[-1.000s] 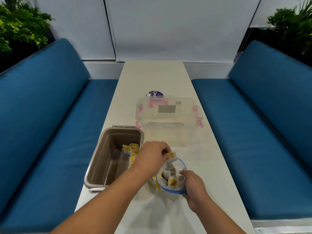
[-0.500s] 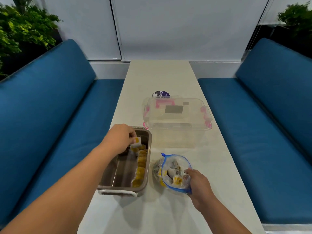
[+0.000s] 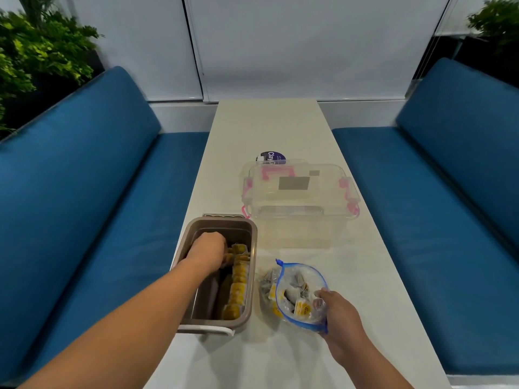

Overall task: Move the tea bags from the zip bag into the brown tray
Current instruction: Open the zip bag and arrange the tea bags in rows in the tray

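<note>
Tea bags [image 3: 238,279] in brown tray [image 3: 254,240] | white table [image 3: 269,130] | blue benches [image 3: 92,175]

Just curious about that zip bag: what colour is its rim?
Blue, around the open mouth of the clear zip bag; the head view shows it.

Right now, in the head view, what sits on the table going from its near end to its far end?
Zip bag held open by the right hand → brown tray with the left hand inside → clear lidded box → purple round label behind it.
</note>
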Tool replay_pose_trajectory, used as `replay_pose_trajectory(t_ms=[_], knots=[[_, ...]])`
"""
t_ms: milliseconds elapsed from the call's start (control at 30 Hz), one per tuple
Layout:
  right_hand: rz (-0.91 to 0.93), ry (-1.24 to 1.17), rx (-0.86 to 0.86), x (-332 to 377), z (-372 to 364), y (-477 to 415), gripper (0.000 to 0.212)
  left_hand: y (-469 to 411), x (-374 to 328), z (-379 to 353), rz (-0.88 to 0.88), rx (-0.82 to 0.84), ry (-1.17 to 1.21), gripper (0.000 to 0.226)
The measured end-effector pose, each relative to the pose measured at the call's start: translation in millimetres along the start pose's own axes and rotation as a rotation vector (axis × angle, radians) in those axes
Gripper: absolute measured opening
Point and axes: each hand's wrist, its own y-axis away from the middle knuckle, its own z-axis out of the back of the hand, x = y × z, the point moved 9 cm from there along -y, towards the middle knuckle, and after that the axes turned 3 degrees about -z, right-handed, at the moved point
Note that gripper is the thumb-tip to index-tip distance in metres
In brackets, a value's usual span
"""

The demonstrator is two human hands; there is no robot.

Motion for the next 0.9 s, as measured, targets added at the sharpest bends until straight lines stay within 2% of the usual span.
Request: replay_pose_trajectory(t_ms=[167,367,633,800,900], knots=[[-0.004,0.006,-0.015,-2.2,1.5,-1.2,0.018,-5.5,6.4,-3.5,0.04,-0.046,0.066,0.015],[-0.012,0.0,-0.028,-5.3,2.5,-6.0,0.021,-7.2,10.7,-7.9,0.075,-0.048,-0.017,0.02],[-0.003,0.0,-0.032,-5.3,2.2,-5.1,0.022,-8.9,15.8,-19.7,0.103,0.062,-0.073,0.029],[-0.007,0.002,-0.031,-7.4,3.6,-4.8,0.022,-12.9,9.5,-25.7,0.097,0.066,-0.052,0.019],[-0.01,-0.006,-0.033,-8.9,5.4,-4.3,0.022,-17.2,11.5,-22.2,0.127,0.041,-0.004,0.022]])
